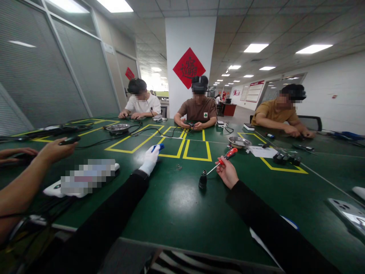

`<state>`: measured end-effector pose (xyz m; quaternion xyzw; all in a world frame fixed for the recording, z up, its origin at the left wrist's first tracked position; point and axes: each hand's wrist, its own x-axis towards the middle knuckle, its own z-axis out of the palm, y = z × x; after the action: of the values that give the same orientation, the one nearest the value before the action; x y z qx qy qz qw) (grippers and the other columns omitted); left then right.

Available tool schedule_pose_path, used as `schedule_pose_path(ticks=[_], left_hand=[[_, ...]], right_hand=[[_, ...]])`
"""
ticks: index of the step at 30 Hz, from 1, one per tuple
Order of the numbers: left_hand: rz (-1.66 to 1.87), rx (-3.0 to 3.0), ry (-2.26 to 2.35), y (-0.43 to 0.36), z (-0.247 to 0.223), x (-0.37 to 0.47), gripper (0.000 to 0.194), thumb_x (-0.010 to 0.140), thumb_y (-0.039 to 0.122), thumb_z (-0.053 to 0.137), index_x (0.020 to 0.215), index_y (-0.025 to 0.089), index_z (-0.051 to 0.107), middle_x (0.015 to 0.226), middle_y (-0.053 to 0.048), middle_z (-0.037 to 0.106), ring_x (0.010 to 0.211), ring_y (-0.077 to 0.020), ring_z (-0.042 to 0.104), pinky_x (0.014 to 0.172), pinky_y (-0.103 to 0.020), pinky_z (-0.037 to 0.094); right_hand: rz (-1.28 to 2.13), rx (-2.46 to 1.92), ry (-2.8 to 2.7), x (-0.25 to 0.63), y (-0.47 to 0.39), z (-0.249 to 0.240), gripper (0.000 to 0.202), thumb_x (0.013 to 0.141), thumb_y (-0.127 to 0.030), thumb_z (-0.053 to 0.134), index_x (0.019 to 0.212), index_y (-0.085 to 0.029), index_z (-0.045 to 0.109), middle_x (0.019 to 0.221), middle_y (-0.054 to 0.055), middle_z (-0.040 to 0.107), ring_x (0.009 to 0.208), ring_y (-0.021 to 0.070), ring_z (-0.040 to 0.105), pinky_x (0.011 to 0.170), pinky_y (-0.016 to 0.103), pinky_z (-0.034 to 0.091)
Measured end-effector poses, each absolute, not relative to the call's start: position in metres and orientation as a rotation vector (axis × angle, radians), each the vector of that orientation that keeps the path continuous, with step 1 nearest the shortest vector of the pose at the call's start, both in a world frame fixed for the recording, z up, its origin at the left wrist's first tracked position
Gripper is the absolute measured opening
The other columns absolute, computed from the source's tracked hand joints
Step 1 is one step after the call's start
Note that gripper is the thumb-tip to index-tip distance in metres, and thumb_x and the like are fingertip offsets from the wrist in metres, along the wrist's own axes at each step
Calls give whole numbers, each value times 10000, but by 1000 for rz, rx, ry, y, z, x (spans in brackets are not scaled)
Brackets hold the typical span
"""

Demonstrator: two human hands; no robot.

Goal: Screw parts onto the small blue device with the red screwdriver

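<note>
My right hand (pixel 227 173) is bare and closed around a screwdriver (pixel 230 153) with a red handle. The screwdriver's shaft slants down to the left, and its tip is at the top of a small black cylindrical part (pixel 202 180) standing upright on the table. My left hand (pixel 149 160) wears a white glove and is raised over the table to the left. A small blue thing (pixel 160 147) shows at its fingertips; its kind is unclear. Several tiny metal screws (pixel 179 167) lie on the table between my hands.
Yellow tape outlines mark the green table (pixel 176 213). A metal bowl (pixel 239 142), a paper sheet (pixel 261 151) and black parts (pixel 286 156) lie right. A white device (pixel 85 177) with cables is left, near a co-worker's hand (pixel 58 149). Co-workers sit opposite. A phone (pixel 346 213) lies far right.
</note>
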<state>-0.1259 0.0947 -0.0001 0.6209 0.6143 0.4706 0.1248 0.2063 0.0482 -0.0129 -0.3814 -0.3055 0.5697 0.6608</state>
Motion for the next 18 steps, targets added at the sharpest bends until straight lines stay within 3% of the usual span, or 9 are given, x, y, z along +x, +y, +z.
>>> schedule_pose_path(ticks=[4, 7, 12, 15, 18], left_hand=[[1181, 1917, 1588, 90, -17, -100, 453, 809, 466, 501, 1066, 122, 648, 844, -53, 711, 746, -186, 638, 718, -298, 520], [1056, 1997, 1464, 89, -25, -93, 460, 779, 469, 537, 1095, 148, 632, 949, -60, 703, 839, -201, 644, 787, -324, 514], [999, 2096, 1587, 95, -27, -94, 422, 764, 432, 564, 1098, 185, 635, 1046, -75, 685, 988, -239, 618, 889, -364, 483], [966, 2153, 1641, 99, -27, -93, 402, 743, 428, 590, 1064, 193, 648, 1038, -61, 687, 990, -243, 617, 899, -361, 478], [936, 2190, 1682, 100, -27, -91, 401, 742, 443, 592, 1052, 196, 651, 1031, -60, 684, 990, -244, 613, 899, -352, 474]], right_hand=[[1306, -860, -732, 204, 46, -13, 112, 722, -184, 681, 811, -175, 614, 721, 18, 690, 516, 87, 584, 451, 179, 492], [1323, -850, -766, 199, 42, -12, 121, 697, -151, 693, 796, -174, 627, 792, 20, 698, 588, 88, 613, 521, 185, 523], [1390, -840, -810, 187, 34, -10, 147, 709, -233, 701, 840, -195, 645, 890, 26, 685, 700, 121, 647, 612, 248, 562], [1407, -869, -843, 182, 31, -10, 191, 673, -238, 739, 837, -180, 660, 843, 36, 677, 687, 139, 641, 584, 267, 561], [1361, -903, -859, 179, 29, -9, 202, 647, -215, 760, 819, -162, 669, 726, 18, 653, 602, 101, 599, 518, 204, 522]])
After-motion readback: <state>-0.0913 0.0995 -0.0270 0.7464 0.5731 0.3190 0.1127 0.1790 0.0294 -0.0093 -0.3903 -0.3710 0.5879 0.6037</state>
